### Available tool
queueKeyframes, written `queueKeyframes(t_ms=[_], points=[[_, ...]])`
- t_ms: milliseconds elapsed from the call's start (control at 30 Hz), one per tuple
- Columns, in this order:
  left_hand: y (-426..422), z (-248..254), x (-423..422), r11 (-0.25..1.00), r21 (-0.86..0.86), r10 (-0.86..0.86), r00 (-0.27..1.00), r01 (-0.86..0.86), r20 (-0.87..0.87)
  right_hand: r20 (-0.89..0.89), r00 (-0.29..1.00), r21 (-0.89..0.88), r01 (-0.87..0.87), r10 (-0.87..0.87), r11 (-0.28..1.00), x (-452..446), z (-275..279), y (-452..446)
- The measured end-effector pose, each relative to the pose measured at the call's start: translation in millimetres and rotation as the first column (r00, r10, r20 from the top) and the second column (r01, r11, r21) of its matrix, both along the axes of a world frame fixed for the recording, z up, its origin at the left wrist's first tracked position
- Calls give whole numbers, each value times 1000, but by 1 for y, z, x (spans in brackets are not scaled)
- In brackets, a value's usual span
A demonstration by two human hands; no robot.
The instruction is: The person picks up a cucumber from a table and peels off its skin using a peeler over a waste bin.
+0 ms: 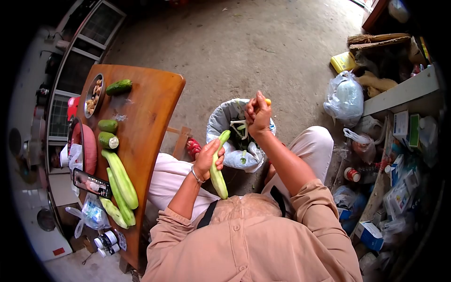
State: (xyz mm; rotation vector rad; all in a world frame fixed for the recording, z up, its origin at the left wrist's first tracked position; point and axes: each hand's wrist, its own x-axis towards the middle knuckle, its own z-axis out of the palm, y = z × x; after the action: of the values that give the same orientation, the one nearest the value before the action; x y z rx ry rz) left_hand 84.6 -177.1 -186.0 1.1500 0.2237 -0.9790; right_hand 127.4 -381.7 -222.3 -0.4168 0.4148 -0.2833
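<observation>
My left hand (pixel 206 162) is wrapped round a long, pale green peeled cucumber (pixel 219 182), which slants with its lower end near my lap. In my right hand (pixel 258 113) is a peeler (pixel 238 123); its white forked head points left and a bit of yellow handle shows above the fist. Peeler and cucumber look slightly apart. Below both hands stands a bin with a pale plastic liner (pixel 217 117), holding dark green peelings (pixel 242 143).
On the wooden table (pixel 155 94) at left lie several peeled cucumbers (pixel 123 181), dark green unpeeled pieces (pixel 119 87), a metal bowl (pixel 94 96), a pink round container (pixel 88 148) and a phone (pixel 92 182). Cluttered shelves with boxes (pixel 370 235) and plastic bags (pixel 344 96) line the right.
</observation>
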Motion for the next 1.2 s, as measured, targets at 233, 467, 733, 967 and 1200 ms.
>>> queueKeyframes(t_ms=[233, 467, 733, 967, 1200], points=[[2, -15, -8, 918, -366, 15, 934, -154, -356, 30, 996, -28, -84, 85, 996, 0, -10, 8], [2, -13, 0, 993, -28, 111, 993, -112, -51, -19, 1000, -9, 0, -1, 1000, -1, 4, 6], [-1, -2, -9, 999, 37, 2, 994, -6, 112, -63, 998, -211, -12, -1, 977, 2, -13, -1], [-1, -22, -5, 990, 144, -36, 975, 4, 219, 90, 982, 131, -174, 163, 976, -5, 5, 15], [-5, -12, -10, 987, 160, -25, 968, -16, 250, -63, 995, -181, 60, -72, 982, 0, -8, 2]])
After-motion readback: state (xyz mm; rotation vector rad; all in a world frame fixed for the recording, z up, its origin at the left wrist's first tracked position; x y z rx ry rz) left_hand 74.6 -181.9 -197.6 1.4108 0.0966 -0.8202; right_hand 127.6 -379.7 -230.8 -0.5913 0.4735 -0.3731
